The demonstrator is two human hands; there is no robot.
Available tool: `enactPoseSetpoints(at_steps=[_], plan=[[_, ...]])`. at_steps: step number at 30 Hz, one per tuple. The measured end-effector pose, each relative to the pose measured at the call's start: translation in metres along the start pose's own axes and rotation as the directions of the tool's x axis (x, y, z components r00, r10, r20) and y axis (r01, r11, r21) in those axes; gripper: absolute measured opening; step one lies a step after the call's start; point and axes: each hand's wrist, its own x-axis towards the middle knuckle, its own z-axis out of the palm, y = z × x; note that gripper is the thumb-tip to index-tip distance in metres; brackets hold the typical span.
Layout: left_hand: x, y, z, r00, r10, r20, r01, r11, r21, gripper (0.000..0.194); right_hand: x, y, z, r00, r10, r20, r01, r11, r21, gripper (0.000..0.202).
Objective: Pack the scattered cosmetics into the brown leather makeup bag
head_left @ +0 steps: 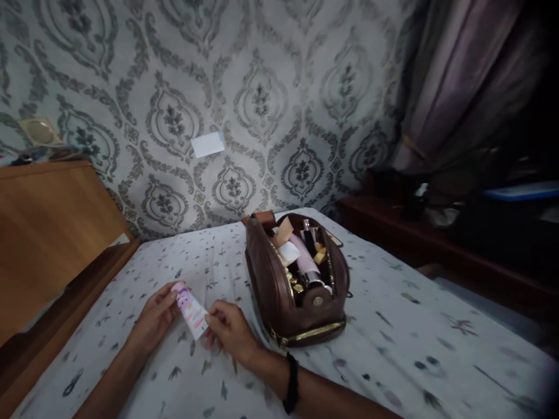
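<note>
A small white and lilac squeeze tube (191,311) is held between both hands above the bed. My left hand (157,314) grips its pink-capped upper end. Thumb and fingers of my right hand (231,330) pinch its flat lower end; a black band circles that wrist. Just right of my hands stands a brown leather toiletry bag (271,291), unzipped at the top. Inside it lie a pink bottle (304,256) with a silver end, a white item (289,254), a tan item (283,230) and other small things partly hidden by the sides.
The bed (393,337) has a white sheet with a leaf print. A wooden panel (48,227) borders it on the left. Behind is a patterned wall with a white card (208,144) on it. At right are a tied curtain (449,87) and a dark red ledge (384,233).
</note>
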Motion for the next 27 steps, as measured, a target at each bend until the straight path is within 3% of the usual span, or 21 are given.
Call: enactPoseSetpoints(at_steps=[6,9,13,22,27], plan=[[-0.006,-0.001,0.024,0.994,-0.093,0.053,0.089,0.993,0.072,0.042,0.004,0.007,-0.001,0.999,0.007,-0.049,-0.005,0.999,0.04,0.049],[-0.014,-0.006,0.038,0.972,-0.148,0.183,0.122,0.981,0.148,0.037,0.006,0.009,-0.002,0.996,0.005,-0.085,0.001,0.997,0.074,0.054],[-0.018,-0.006,0.052,0.939,-0.135,0.316,0.071,0.976,0.207,0.038,0.008,0.01,-0.001,0.994,0.005,-0.113,0.008,0.993,0.118,0.057],[-0.015,0.008,0.064,0.963,-0.116,0.244,0.063,0.975,0.215,0.035,0.009,0.008,-0.001,0.992,-0.005,-0.129,0.026,0.987,0.16,0.057],[-0.011,0.018,0.073,0.94,-0.137,0.313,0.062,0.969,0.238,0.033,0.008,0.007,0.0,0.989,0.001,-0.149,0.025,0.985,0.169,0.049]])
